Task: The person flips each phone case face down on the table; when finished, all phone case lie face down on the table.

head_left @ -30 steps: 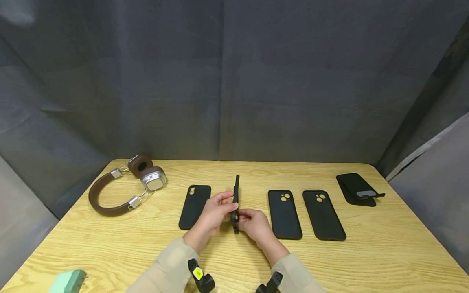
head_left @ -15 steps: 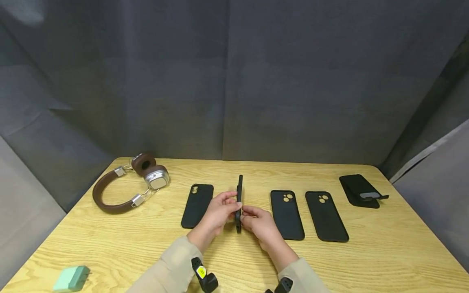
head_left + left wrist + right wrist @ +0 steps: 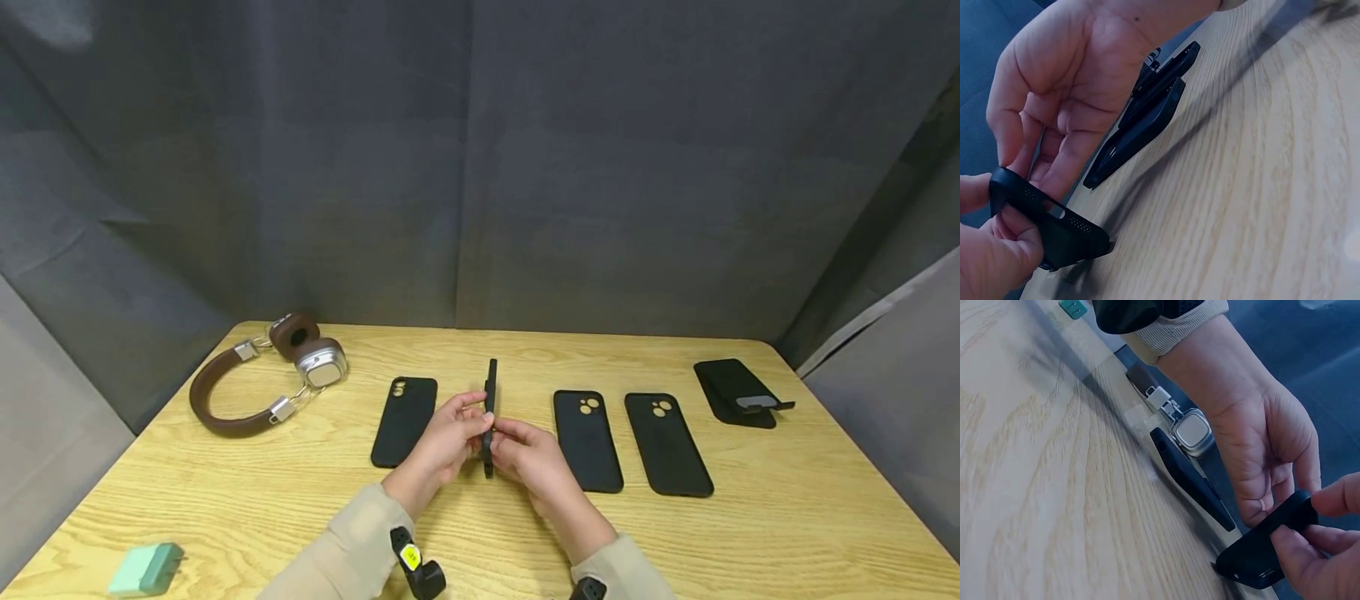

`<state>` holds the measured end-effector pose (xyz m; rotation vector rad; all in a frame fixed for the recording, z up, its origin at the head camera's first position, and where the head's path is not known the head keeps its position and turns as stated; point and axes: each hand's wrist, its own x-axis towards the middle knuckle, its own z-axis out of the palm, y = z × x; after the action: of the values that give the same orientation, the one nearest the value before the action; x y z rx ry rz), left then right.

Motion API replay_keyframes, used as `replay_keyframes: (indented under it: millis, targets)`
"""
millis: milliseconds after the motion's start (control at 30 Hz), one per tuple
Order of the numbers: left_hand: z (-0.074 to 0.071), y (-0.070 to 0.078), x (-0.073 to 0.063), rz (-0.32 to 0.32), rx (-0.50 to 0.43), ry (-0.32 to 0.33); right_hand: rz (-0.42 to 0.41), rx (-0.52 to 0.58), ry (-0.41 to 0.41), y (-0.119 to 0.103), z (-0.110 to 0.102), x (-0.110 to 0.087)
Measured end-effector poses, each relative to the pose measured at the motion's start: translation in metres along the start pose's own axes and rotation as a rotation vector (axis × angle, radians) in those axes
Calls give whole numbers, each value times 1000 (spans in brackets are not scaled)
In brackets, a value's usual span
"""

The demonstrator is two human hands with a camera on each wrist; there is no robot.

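A black phone case (image 3: 491, 379) stands edge-on to me between my two hands near the table's middle. My left hand (image 3: 442, 437) pinches its left side with thumb and fingers. From the right, my right hand (image 3: 536, 458) pinches the lower part of the same case. In the left wrist view, small speaker holes and a port slot show along one end of the phone case (image 3: 1075, 231). The right wrist view shows its dark side (image 3: 1254, 556) with fingers of both hands on it. Parts of the fingertips are hidden by the case.
Another black phone case (image 3: 405, 422) lies left of my hands. Two more, a nearer case (image 3: 588, 442) and a farther case (image 3: 670, 446), lie to the right. A black flat piece with a raised flap (image 3: 731, 387), brown headphones (image 3: 232, 429) and a green charger plug (image 3: 146, 571) are farther out.
Since a second ago, my right hand has shifted slightly up along the held case, and the case has turned a little. The head view shifted slightly. Over the last half second almost nothing moved.
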<state>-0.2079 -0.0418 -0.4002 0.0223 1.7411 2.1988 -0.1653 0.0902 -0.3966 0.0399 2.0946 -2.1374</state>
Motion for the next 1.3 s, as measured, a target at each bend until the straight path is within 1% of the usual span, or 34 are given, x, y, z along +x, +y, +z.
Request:
replay_keyframes:
  millis: [133, 333, 633, 867, 1133, 1300]
  targets:
    - [-1, -1, 0, -7, -20, -7, 3, 0, -4, -2, 2, -1]
    - [-2, -2, -1, -13, -22, -30, -34, -18, -15, -1, 4, 0]
    - [-1, -2, -3, -6, -36, -33, -45, -65, 27, -2, 6, 0]
    - [-1, -1, -5, -19, -36, -11, -42, -75, 48, -4, 6, -1]
    - [-5, -4, -3, -26, -20, 63, -37, -98, 72, -4, 5, -1]
    - [-7, -8, -2, -41, 2, 80, -55, -72, 98, -7, 5, -1]
